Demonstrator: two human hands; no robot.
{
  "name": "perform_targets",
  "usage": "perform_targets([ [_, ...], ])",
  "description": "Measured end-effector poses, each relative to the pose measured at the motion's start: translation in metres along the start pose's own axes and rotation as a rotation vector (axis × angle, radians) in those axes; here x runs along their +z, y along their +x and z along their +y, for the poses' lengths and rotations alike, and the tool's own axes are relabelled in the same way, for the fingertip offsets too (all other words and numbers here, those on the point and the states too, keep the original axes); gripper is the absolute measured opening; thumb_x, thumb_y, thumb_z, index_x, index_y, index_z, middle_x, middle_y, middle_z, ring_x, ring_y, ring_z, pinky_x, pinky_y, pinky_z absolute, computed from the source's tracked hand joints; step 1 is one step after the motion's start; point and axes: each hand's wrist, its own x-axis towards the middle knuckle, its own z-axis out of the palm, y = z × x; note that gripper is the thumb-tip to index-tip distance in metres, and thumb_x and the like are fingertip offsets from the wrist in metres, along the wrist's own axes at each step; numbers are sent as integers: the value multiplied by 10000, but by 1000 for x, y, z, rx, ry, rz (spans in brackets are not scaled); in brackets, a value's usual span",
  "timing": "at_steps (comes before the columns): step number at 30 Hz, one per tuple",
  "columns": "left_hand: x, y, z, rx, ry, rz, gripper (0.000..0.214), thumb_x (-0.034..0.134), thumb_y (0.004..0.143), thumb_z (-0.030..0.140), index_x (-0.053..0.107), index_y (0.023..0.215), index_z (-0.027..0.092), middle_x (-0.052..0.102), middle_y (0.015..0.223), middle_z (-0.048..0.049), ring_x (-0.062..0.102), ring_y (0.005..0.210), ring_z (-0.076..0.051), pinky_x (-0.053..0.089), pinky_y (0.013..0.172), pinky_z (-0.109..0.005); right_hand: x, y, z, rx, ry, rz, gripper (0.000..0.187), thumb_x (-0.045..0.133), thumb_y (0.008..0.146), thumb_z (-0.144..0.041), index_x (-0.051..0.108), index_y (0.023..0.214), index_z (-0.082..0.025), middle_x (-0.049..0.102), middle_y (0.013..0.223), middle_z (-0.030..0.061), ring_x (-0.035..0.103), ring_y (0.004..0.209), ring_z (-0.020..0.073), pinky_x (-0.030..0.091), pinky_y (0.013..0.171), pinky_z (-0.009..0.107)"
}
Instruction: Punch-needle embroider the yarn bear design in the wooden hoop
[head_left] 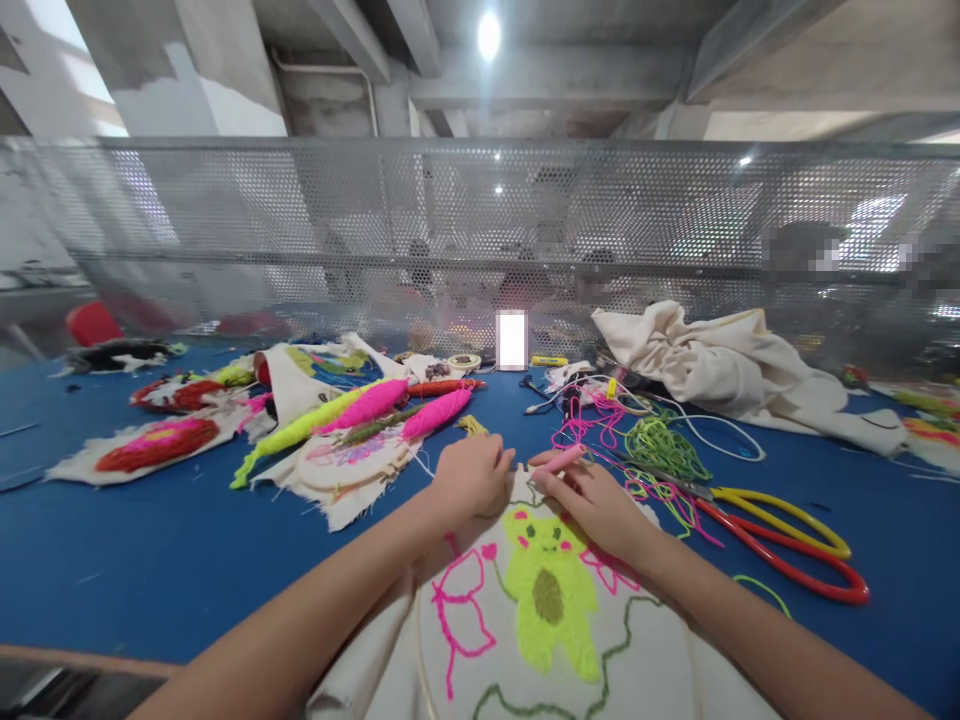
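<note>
White cloth stretched in a large embroidery hoop [421,650] lies tilted in front of me. It bears a lime-green bear figure [525,620] with an olive belly, pink outlined shapes on both sides and a dark green wavy line. My left hand [472,478] is curled over the hoop's far edge, its fingertips partly hidden. In my right hand [600,500], a pink punch needle [561,460] is pinched between thumb and fingers, close to the cloth's top above the bear's head. Its tip is not clearly visible.
Scissors [787,530] with red and yellow handles lie right, beside tangled green yarn [664,445]. Pink yarn bundles [437,412] and a smaller hooped piece [360,470] are left. Bunched cream cloth [720,370] sits back right. A perforated metal screen [450,220] borders the blue table [112,560].
</note>
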Motion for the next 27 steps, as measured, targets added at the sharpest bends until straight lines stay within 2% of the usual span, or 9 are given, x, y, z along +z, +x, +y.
perform_targets([
  [3, 7, 4, -6, -71, 34, -208, 395, 314, 869, 451, 612, 799, 201, 669, 834, -81, 620, 758, -230, 421, 625, -299, -1, 1, 2, -3, -25, 11, 304, 424, 887, -372, 608, 1047, -191, 674, 895, 52, 605, 695, 160, 450, 634, 272],
  [5, 10, 6, -9, -82, -11, -276, 432, 300, 859, 482, 619, 768, 205, 676, 840, -82, 619, 758, -238, 410, 610, -297, -2, 1, 3, -5, -22, 3, 303, 429, 887, -382, 613, 1035, -193, 677, 835, 40, 605, 668, 159, 451, 630, 273],
  [8, 10, 9, -13, -93, -122, -317, 466, 300, 847, 507, 607, 695, 192, 672, 815, -79, 604, 747, -222, 374, 588, -276, -4, 1, 0, -19, 0, 3, 291, 442, 883, -392, 619, 998, -191, 677, 854, 41, 607, 666, 160, 457, 644, 281],
  [11, 5, 13, -17, -67, -302, -326, 489, 311, 832, 541, 565, 633, 173, 642, 749, -66, 567, 697, -201, 335, 565, -270, -6, 0, -5, -65, 35, 43, 261, 468, 875, -382, 625, 964, -194, 665, 968, 51, 615, 786, 173, 462, 732, 297],
  [15, -8, 15, -16, -66, -507, -336, 492, 326, 815, 573, 507, 602, 168, 558, 648, -25, 495, 621, -171, 304, 541, -266, -11, -2, -10, -104, 60, 87, 219, 502, 860, -359, 642, 938, -210, 661, 1010, 55, 602, 904, 196, 457, 799, 325],
  [19, -15, 11, -10, -127, -634, -332, 453, 377, 800, 568, 535, 672, 163, 571, 743, -22, 497, 711, -173, 338, 621, -257, -13, -2, -10, -158, 46, 72, 202, 511, 856, -341, 655, 921, -214, 660, 1020, 57, 585, 959, 204, 435, 854, 346],
  [23, -10, 9, -7, -199, -808, -363, 403, 464, 761, 571, 504, 710, 173, 503, 677, 9, 445, 630, -136, 323, 563, -248, -11, -1, -7, -71, 19, 92, 259, 499, 853, -405, 628, 940, -198, 648, 991, 68, 594, 751, 169, 459, 702, 309],
  [25, -10, 9, -8, -233, -920, -441, 380, 538, 724, 551, 494, 737, 174, 469, 643, 31, 409, 573, -111, 299, 513, -236, -10, -1, -6, -8, 60, 99, 299, 483, 855, -439, 601, 966, -188, 642, 854, 53, 559, 620, 142, 438, 582, 278],
  [27, -13, 9, -10, -208, -971, -522, 376, 597, 693, 523, 517, 770, 165, 495, 670, 27, 432, 584, -105, 316, 518, -228, -10, -2, -7, 29, 138, 96, 323, 468, 861, -451, 563, 1011, -180, 578, 654, 4, 508, 518, 125, 388, 485, 250],
])
